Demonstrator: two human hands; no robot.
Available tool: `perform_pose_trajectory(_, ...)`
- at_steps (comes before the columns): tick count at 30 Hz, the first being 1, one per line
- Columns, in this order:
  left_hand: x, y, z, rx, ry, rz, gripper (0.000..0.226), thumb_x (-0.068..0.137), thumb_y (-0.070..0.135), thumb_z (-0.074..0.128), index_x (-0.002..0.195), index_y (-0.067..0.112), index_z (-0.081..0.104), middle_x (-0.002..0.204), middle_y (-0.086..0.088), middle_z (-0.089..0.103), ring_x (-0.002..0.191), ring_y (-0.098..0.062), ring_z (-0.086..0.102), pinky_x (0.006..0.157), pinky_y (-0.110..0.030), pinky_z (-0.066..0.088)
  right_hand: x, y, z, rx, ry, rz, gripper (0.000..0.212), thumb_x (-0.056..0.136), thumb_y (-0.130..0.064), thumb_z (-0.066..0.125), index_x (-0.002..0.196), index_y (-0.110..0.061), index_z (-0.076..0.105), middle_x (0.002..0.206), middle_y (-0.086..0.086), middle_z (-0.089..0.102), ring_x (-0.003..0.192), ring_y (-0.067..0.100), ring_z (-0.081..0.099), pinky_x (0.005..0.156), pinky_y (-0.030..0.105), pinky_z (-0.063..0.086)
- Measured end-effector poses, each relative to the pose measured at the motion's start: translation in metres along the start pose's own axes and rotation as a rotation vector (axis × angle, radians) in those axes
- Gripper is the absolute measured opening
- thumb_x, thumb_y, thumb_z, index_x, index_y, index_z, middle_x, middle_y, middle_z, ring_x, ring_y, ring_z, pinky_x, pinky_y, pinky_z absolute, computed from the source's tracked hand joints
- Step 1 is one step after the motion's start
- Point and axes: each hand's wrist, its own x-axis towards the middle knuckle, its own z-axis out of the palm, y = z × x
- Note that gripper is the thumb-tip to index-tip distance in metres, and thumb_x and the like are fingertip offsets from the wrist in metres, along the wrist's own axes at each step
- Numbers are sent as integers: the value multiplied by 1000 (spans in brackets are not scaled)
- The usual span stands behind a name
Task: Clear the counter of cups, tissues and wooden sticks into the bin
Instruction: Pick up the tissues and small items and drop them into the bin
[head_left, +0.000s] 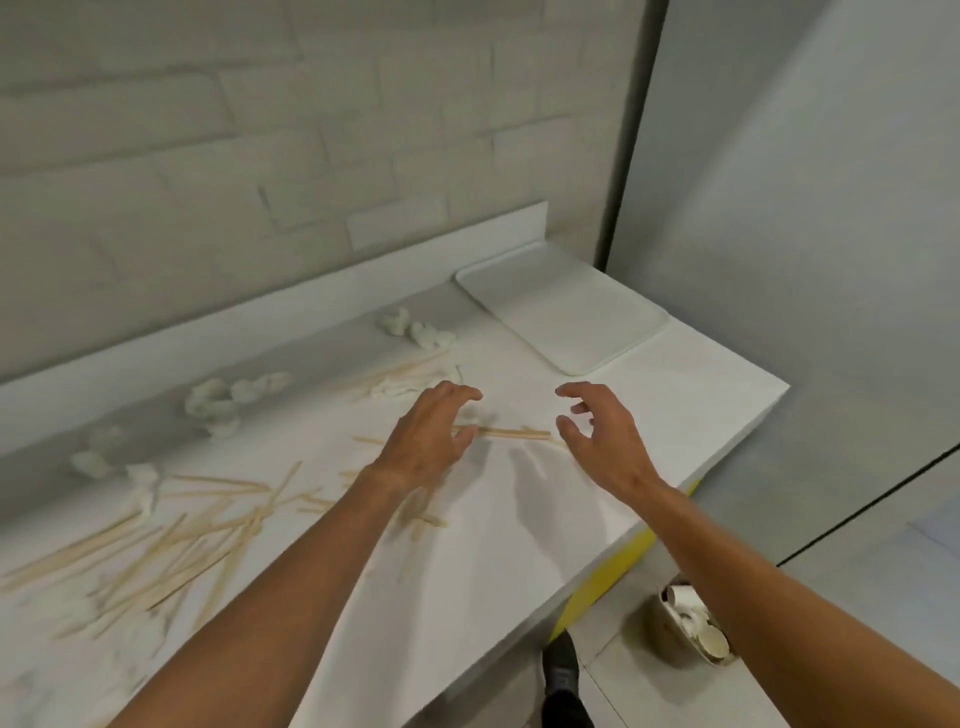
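Several wooden sticks (514, 432) lie mid-frame on the desk (519, 530) between the left hand (431, 436) and right hand (602, 436), both with fingers apart, empty. Light, stiff, thin: probably best pinched mid-length together.

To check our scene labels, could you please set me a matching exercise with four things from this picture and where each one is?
Things:
1 tray
2 bin
3 shoe
4 short sticks

Places:
A on the floor, cups inside
B between the left hand and right hand
C far right end of the counter
D on the floor, below the counter's near edge

Pairs: 1-C, 2-A, 3-D, 4-B
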Motion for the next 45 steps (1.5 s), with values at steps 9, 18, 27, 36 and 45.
perform_pose_trajectory(9, 8, -55, -17, 22, 7, -223, 41, 93, 25, 58, 132, 34, 48, 130, 14, 44, 127, -8, 40, 93, -30, 40, 65, -3, 60, -28, -286, -25, 37, 91, -23, 65, 125, -34, 56, 130, -13, 48, 109, 7, 55, 92, 23, 45)
perform_pose_trajectory(18, 45, -63, 5, -16, -137, -262, 26, 90, 25, 63, 115, 31, 62, 110, 9, 50, 102, -14, 54, 92, -34, 47, 116, 6, 97, -139, -508, -117, 41, 87, -20, 68, 127, -25, 59, 127, -3, 49, 113, 12, 52, 101, 26, 43)
perform_pose_trajectory(27, 37, -74, -1, -46, -70, -378, 16, 85, 17, 63, 88, 33, 62, 99, 6, 58, 94, -14, 57, 82, -27, 48, 127, 11, 108, -194, -547, -159, 20, 86, -16, 67, 106, -18, 70, 100, 0, 54, 94, 15, 56, 90, 32, 49)
perform_pose_trajectory(36, 8, -59, -11, -131, -15, -309, 12, 88, 15, 65, 96, 23, 67, 100, 4, 60, 95, -13, 56, 86, -24, 45, 97, -4, 75, -106, -384, -63, 19, 89, -20, 66, 108, -19, 67, 105, 1, 58, 91, 12, 58, 82, 23, 49)
perform_pose_trajectory(45, 9, 8, 19, -156, -92, -60, 9, 89, 14, 63, 93, 21, 67, 93, 2, 61, 87, -10, 56, 76, -22, 43, 14, 20, -5, -6, -62, 72, 19, 90, -17, 66, 108, -19, 67, 105, -1, 60, 86, 14, 61, 80, 23, 50)
